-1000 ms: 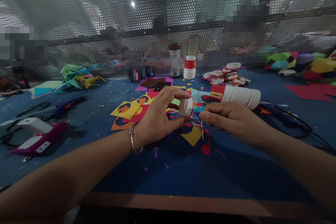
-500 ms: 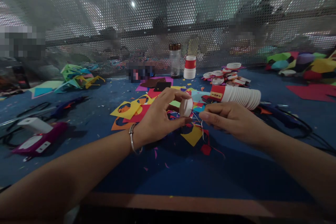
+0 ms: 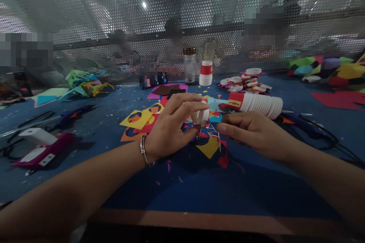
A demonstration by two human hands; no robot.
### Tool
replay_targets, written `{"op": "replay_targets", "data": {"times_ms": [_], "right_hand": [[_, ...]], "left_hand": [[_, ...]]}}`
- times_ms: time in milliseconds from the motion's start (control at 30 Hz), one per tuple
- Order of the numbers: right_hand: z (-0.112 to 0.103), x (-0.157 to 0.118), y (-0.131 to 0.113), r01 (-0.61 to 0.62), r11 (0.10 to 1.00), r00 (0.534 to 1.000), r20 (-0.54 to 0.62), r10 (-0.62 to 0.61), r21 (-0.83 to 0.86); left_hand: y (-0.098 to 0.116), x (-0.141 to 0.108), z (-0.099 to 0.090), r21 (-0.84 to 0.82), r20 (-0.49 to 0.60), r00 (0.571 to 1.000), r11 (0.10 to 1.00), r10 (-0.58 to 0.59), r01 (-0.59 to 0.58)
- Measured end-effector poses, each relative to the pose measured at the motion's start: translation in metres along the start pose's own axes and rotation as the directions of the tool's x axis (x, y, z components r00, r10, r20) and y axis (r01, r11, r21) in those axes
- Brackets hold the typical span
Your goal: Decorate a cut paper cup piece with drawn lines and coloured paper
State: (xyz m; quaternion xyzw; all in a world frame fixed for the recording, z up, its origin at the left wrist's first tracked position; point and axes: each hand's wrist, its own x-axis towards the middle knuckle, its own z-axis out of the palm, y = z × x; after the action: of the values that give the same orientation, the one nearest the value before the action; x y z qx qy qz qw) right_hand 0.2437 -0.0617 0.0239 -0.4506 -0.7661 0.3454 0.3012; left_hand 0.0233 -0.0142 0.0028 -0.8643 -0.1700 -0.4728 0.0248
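Note:
My left hand (image 3: 175,125), with a silver bangle at the wrist, is closed round a short white piece (image 3: 201,115) that looks like the cut-off bottom of a paper cup. Its fingers lie over the top and the thumb is below. Just to the right, my right hand (image 3: 248,129) is closed in a pinch at a thin white strand (image 3: 219,134) that hangs below the fingertips. Under both hands lie coloured paper scraps, among them a yellow piece (image 3: 209,147) and a red piece (image 3: 223,162).
Stacked paper cups (image 3: 261,105) lie on their side behind my right hand. Cut cup pieces (image 3: 242,82), a glass bottle (image 3: 189,66) and upright cups (image 3: 206,74) stand farther back. Glue guns (image 3: 309,127) with cables and a purple power strip (image 3: 47,152) flank my arms.
My left hand has turned the cup bottom and shifted it slightly left, and its fingers now cover more of the top. My right hand has barely moved.

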Motion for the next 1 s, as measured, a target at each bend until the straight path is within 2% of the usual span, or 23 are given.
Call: {"op": "replay_targets", "data": {"times_ms": [67,167,200,267,333,600,733,1000], "right_hand": [[0.001,0.000,0.000,-0.014,1.000,1.000,-0.015,0.014,0.001],[0.000,0.001,-0.002,-0.044,0.998,0.999,-0.014,0.045,0.053],[0.000,0.001,-0.002,-0.060,0.996,0.998,-0.010,0.061,0.073],[0.000,0.000,-0.002,-0.086,0.991,0.996,-0.017,0.088,0.102],[-0.001,0.000,0.000,-0.096,0.990,0.993,-0.051,0.102,0.104],[0.002,0.002,-0.005,-0.037,0.998,0.984,-0.172,0.046,0.052],[0.005,0.003,-0.005,-0.062,0.994,0.989,-0.126,0.073,0.093],[0.005,0.003,-0.005,-0.094,0.974,0.993,-0.053,0.107,0.205]], "left_hand": [[0.000,0.000,0.000,0.007,0.003,1.000,1.000,-0.012,0.012],[-0.002,0.000,0.001,-0.131,0.039,0.986,0.978,-0.161,0.165],[-0.003,0.001,0.002,-0.205,0.074,0.967,0.945,-0.245,0.255],[-0.005,0.002,0.004,-0.315,0.187,0.900,0.843,-0.395,0.436],[-0.005,0.003,0.006,-0.338,0.302,0.833,0.765,-0.463,0.548],[0.007,0.005,0.005,-0.364,0.563,0.691,0.614,-0.454,0.700],[0.011,0.005,0.005,-0.427,0.624,0.681,0.562,-0.383,0.708],[0.013,0.006,0.004,-0.472,0.678,0.635,0.443,-0.370,0.762]]}}
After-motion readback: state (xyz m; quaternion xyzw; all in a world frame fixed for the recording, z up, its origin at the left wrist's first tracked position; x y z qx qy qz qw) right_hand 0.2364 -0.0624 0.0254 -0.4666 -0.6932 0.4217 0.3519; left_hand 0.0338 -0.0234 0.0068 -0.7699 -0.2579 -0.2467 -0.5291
